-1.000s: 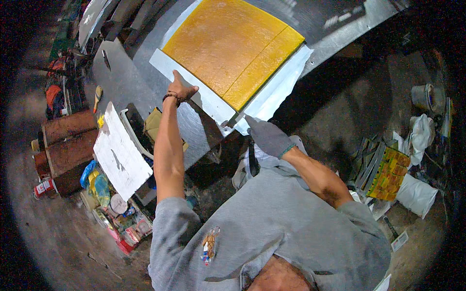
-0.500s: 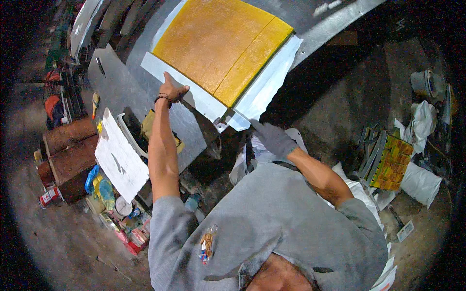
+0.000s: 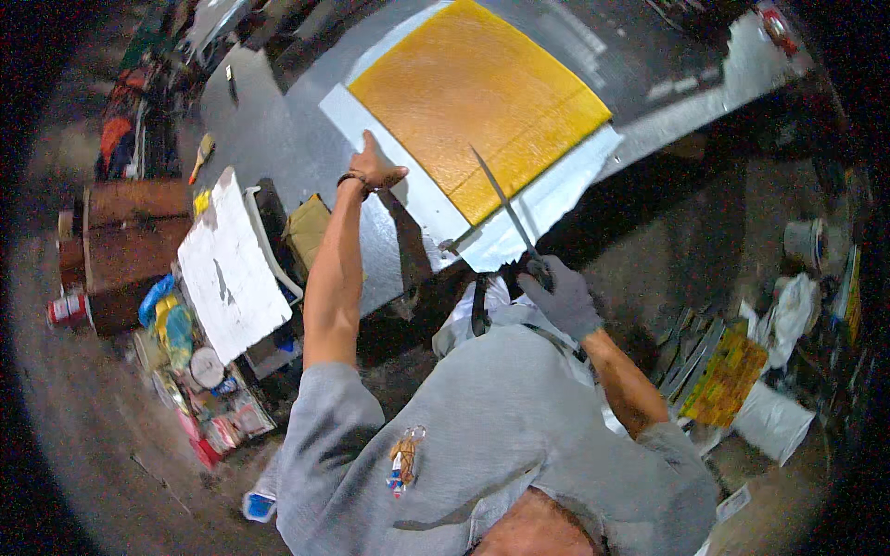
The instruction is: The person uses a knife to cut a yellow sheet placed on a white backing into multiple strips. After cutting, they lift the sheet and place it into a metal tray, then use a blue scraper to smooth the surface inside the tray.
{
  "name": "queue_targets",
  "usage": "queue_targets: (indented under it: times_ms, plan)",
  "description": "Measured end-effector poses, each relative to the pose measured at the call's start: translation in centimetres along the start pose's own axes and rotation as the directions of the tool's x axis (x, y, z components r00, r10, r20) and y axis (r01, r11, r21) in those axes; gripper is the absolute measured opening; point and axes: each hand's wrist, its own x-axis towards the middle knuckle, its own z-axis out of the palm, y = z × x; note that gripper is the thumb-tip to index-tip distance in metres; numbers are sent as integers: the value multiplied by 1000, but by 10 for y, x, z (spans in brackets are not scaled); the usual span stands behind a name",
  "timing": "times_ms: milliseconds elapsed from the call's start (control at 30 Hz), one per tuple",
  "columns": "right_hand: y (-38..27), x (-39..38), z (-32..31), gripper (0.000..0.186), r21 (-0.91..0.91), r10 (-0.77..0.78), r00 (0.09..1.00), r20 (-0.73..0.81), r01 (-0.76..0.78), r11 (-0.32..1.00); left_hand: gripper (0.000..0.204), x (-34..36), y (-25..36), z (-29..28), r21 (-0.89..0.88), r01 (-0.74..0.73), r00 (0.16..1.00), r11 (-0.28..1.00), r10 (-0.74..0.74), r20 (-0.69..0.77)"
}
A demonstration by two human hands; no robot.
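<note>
A square yellow slab (image 3: 473,102) with a shiny surface lies on a white sheet (image 3: 565,199) on the metal table (image 3: 287,153). My bare left hand (image 3: 375,171) rests on a straight white strip (image 3: 413,185) along the slab's left side, index finger and thumb spread apart. In a grey glove, my right hand (image 3: 561,296) is closed round the dark handle of a long, narrow knife (image 3: 508,206). Its blade points up and away over the slab's near right part, where a faint line runs parallel to the edge. Whether the blade touches the slab, I cannot tell.
Left of my arm stand a white board (image 3: 232,269) and a folded tan piece (image 3: 308,232). A brush (image 3: 201,156) lies at the table's left edge. Brown blocks (image 3: 139,250) and a pile of bags and tubs are farther left. Yellow-brown patterned panels (image 3: 728,375) lean at the right.
My right hand has drawn back from the sheet's near corner, and the knife blade now points up over the slab. The view has shifted; my left hand keeps its place on the strip.
</note>
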Motion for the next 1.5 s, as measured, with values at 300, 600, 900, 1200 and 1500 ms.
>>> queue_targets:
  times_ms: [300, 600, 900, 1200, 1500]
  plan:
    - [-33, 111, 87, 47, 139, 246, 958, 149, -267, 954, 128, -11, 26, 10, -201, 164, 965, 966, -199, -168]
    - [-51, 104, 93, 33, 195, 171, 982, 75, -183, 964, 125, -13, 9, 10, -366, 155, 963, 917, -223, -150]
    - [-20, 127, 57, 25, 550, 250, 964, 87, -256, 795, 104, -15, 79, 6, -314, 44, 953, 948, -134, -271]
    - [-9, 138, 46, 22, 516, 206, 972, 110, -233, 824, 102, -10, 87, 6, -360, 49, 966, 931, -137, -221]
    - [-15, 135, 41, 20, 487, 191, 976, 107, -218, 846, 98, -3, 86, 22, -348, 45, 939, 936, -159, -306]
